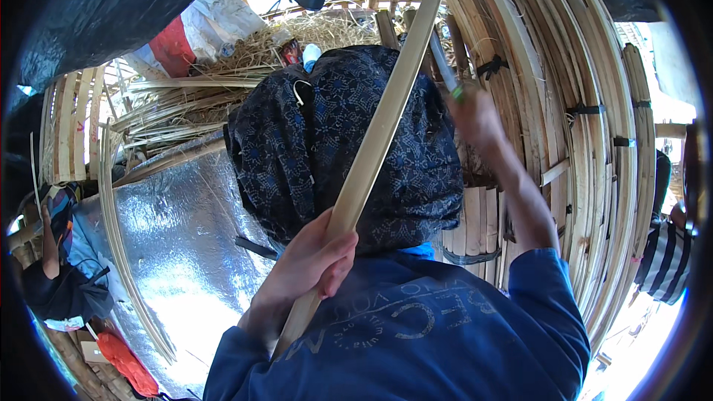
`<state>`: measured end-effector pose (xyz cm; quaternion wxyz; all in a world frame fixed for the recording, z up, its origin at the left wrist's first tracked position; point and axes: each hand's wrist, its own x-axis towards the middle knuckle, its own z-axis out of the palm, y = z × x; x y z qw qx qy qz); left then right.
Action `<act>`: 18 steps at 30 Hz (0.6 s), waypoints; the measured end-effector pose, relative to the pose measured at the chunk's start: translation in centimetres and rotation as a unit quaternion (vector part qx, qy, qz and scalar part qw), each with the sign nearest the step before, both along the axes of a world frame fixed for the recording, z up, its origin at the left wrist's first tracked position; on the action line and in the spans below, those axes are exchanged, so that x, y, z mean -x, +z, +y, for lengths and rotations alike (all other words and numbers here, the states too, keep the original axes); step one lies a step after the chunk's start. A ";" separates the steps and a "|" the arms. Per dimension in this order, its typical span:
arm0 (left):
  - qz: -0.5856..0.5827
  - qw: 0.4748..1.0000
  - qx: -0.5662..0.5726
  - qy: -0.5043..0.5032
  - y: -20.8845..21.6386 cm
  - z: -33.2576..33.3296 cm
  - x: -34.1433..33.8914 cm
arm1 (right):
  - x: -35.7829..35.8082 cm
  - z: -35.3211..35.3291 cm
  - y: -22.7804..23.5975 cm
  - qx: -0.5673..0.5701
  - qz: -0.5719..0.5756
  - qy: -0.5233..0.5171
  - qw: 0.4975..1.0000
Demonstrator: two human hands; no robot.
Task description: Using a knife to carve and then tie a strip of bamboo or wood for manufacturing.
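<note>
A: Left grip [319, 254]?
B: Wrapped around the bamboo slat [386, 115], lower half. Slat slants up across the dark patterned cloth [334, 104] on the lap.
A: Right grip [477, 119]?
B: Holding the knife-like tool [443, 63] (hand's motion-blurred), raised right of the slat's upper end.
A: Left side?
B: Silver sheet [171, 230].

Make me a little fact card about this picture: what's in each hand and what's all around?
Left hand: closed around a long pale strip that slants up to the right
Right hand: gripping a thin-bladed tool, blurred
Behind the strip: dark patterned cloth
Left side: shiny silver sheet
Right side: tied bundles of long strips
Top: loose straw
Far left: another person's arm
</note>
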<state>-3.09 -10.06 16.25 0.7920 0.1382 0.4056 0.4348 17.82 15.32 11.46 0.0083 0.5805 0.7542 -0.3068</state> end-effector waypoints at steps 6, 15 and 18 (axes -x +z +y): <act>0.060 0.998 0.003 0.007 1.3 1.8 0.8 | -1.4 -5.1 0.0 -0.213 0.168 0.249 0.930; 0.039 0.996 0.062 0.055 -0.7 1.5 0.8 | 0.0 -8.5 1.9 -0.170 0.155 0.254 0.939; 0.004 0.995 0.093 0.033 -1.0 1.5 0.4 | 3.0 -11.3 4.2 0.070 0.161 0.339 0.924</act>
